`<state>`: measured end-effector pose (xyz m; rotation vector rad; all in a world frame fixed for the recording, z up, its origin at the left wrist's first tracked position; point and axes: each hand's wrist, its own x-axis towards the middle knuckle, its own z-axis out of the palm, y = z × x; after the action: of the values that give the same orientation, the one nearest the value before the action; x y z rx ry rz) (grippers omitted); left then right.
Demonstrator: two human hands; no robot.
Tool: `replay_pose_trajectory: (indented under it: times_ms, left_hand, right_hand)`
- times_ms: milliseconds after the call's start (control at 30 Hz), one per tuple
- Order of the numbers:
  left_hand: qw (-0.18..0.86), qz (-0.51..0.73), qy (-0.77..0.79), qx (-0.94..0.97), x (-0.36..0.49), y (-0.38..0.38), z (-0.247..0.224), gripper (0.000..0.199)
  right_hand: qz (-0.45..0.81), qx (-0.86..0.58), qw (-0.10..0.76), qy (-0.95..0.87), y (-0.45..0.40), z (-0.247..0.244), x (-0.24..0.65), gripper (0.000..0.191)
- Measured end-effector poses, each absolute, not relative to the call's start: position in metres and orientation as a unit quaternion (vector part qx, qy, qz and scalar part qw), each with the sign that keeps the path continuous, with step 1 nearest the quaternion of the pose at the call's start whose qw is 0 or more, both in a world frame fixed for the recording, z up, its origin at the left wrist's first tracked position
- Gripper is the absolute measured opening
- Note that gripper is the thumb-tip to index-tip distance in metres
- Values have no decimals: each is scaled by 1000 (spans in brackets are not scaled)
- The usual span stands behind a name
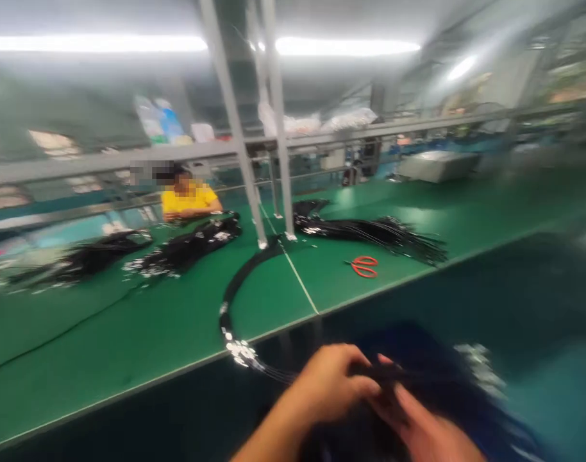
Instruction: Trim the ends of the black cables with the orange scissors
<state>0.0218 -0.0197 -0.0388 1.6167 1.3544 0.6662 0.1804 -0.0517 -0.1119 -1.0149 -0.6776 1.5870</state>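
Left hand: was held off the near edge of the green table, thumb and fingers closed on dark cable strands.
Right hand: was placed close beside it, farther from the table, thumb and fingers closed on the same strands; fingertip detail was lost to blur.
Curved black bundle: was laid in an arc across the table, its white connectors hung at the near edge and thin wires led toward the left hand.
Red-handled snips: were left on the table, near its front edge.
Right-hand bundle: was spread on the table behind the snips.
Metal posts: were stood on the table near its middle.
Left-hand bundles: were laid in two heaps on the table's left part.
Person in yellow: was seen at the table's far side.
Grey box: was set toward the table's far right.
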Motion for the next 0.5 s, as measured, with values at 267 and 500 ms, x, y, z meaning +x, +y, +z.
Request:
replay_pose_trajectory:
  times_ms: [267,500]
  left_hand:
    - [538,322,477,616,2,-9,-38,19]
    - [598,337,478,548,-7,-6,-52,27]
  right_hand:
    - [676,-360,597,-241,-51,-65,147,36]
    - [678,-361,601,-220,-49,-72,142,27]
